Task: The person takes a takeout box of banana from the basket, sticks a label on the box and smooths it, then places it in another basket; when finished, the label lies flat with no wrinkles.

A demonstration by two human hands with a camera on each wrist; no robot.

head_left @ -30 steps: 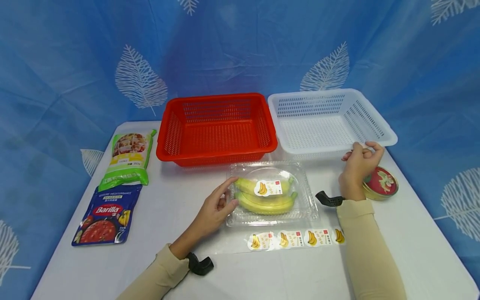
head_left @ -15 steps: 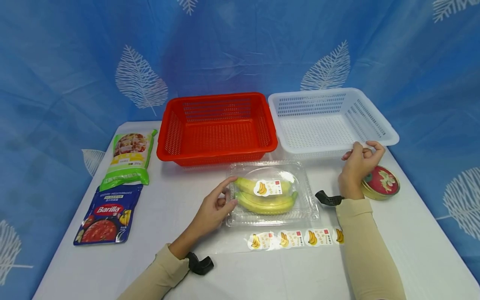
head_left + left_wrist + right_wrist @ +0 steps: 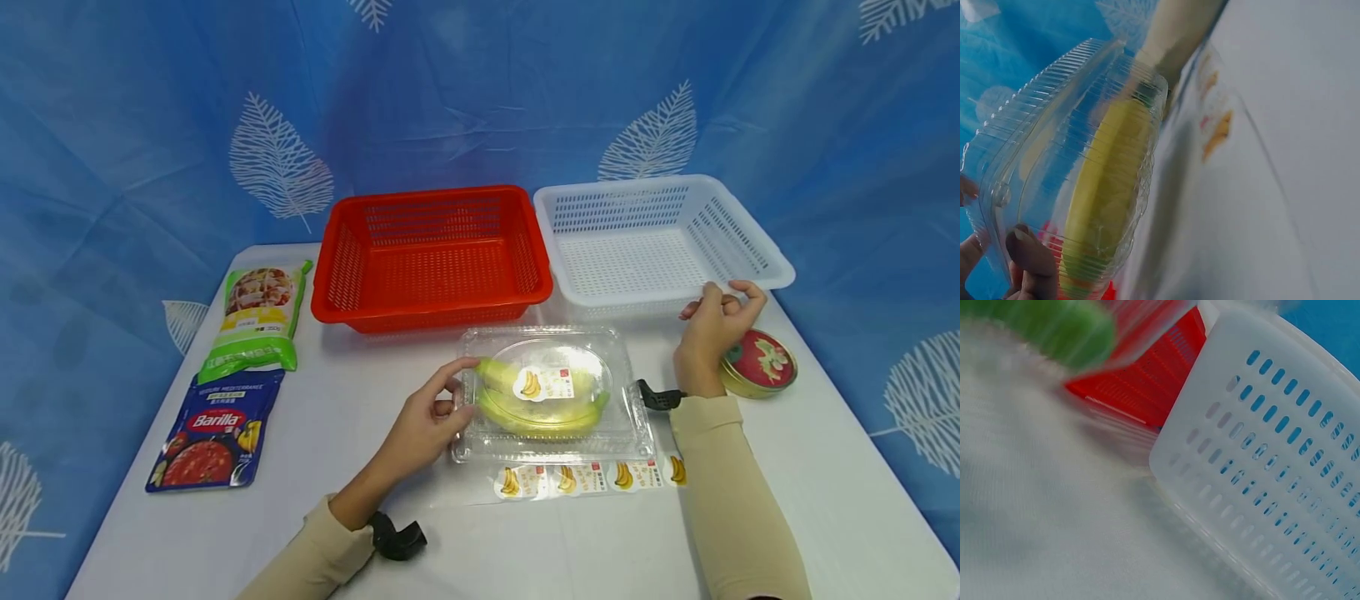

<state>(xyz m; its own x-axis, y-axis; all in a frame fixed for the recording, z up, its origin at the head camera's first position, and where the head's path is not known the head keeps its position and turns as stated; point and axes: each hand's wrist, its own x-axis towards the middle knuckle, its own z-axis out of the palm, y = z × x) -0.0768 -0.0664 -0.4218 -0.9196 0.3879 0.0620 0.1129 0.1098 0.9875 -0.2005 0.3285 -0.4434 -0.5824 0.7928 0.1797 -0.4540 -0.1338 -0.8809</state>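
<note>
My left hand pinches the left edge of a clear plastic clamshell box. Two bananas lie inside, seen through the lid, which bears a round banana sticker. In the left wrist view the box is tilted and raised off the table, with fingertips at its side wall. My right hand, fingers loosely curled and holding nothing, hovers by the front rim of the white basket. Just to its right sits a round red-topped tin, partly behind the wrist.
A red basket stands left of the white one. A strip of banana stickers lies in front of the box. On the left are a green food bag and a blue Barilla pouch. Blue cloth hangs behind the table.
The clamshell box has risen off the table and shifted slightly right and nearer, now tilted in my left hand. My right hand has barely moved.
</note>
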